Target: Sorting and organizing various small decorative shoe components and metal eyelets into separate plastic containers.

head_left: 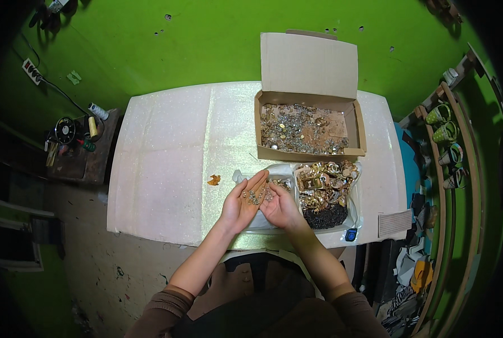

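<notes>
My left hand (pixel 239 207) and my right hand (pixel 280 210) are cupped side by side, palms up. Small silvery pieces (pixel 255 198), too tiny to tell as beads or stones, lie spread over both palms. Below the hands is a light-coloured tray (pixel 353 213) with a pale plastic lining. Some gold and silver bits (pixel 283 183) show in it just past my right fingertips. To the right, the tray holds a heap of gold-toned metal ornaments (pixel 326 183) and a pile of small black beads (pixel 324 217). My hands hide much of the tray's left side.
An open cardboard box (pixel 309 154) of mixed small trinkets stands behind the tray, lid raised. An orange-brown scrap (pixel 213 179) lies on the shimmery tablecloth (pixel 161 152), left of my hands. A grey ribbed piece (pixel 394 223) is at the right edge. A sewing machine (pixel 65 132) stands far left.
</notes>
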`<state>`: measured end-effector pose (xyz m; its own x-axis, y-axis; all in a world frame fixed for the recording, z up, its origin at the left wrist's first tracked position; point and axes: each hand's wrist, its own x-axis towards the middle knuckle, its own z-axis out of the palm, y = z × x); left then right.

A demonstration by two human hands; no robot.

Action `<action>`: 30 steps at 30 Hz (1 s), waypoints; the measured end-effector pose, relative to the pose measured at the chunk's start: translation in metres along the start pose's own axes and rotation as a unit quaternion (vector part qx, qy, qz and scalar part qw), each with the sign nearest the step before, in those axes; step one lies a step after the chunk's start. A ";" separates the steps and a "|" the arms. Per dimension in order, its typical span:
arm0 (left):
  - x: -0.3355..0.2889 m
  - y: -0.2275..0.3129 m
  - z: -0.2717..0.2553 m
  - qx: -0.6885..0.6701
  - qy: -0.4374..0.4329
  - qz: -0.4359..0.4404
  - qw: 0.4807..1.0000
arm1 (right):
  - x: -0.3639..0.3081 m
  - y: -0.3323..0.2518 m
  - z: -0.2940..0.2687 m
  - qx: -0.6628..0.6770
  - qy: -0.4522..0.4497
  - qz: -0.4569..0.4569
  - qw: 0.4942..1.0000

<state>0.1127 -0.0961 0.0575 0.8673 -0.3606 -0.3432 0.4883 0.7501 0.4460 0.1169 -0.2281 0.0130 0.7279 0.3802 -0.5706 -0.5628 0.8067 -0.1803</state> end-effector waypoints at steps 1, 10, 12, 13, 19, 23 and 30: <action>-0.001 0.001 0.001 0.015 0.008 0.004 1.000 | -0.001 0.000 0.003 -0.004 -0.001 -0.001 1.000; 0.001 0.000 0.002 0.047 -0.010 0.021 0.999 | 0.000 -0.003 -0.005 0.028 -0.021 0.039 0.999; 0.000 0.000 0.002 0.066 -0.015 0.029 0.997 | -0.002 -0.002 -0.003 0.027 -0.019 0.037 0.999; -0.001 0.000 0.002 0.085 -0.021 0.036 0.995 | -0.002 -0.001 -0.002 0.026 -0.017 0.036 0.999; 0.000 -0.008 0.000 0.189 -0.019 0.067 0.979 | -0.003 0.002 0.000 -0.005 -0.016 0.041 0.999; 0.001 -0.010 0.005 0.253 -0.010 0.106 0.962 | -0.002 0.004 0.000 0.006 0.014 0.031 0.999; 0.008 -0.010 -0.006 0.428 0.054 0.151 0.890 | -0.005 -0.022 -0.001 -0.056 0.010 0.051 0.997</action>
<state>0.1144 -0.1031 0.0457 0.9794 -0.1246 -0.1587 0.1705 0.0905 0.9812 0.1253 -0.2485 0.0188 0.6578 0.4480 -0.6054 -0.6741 0.7088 -0.2080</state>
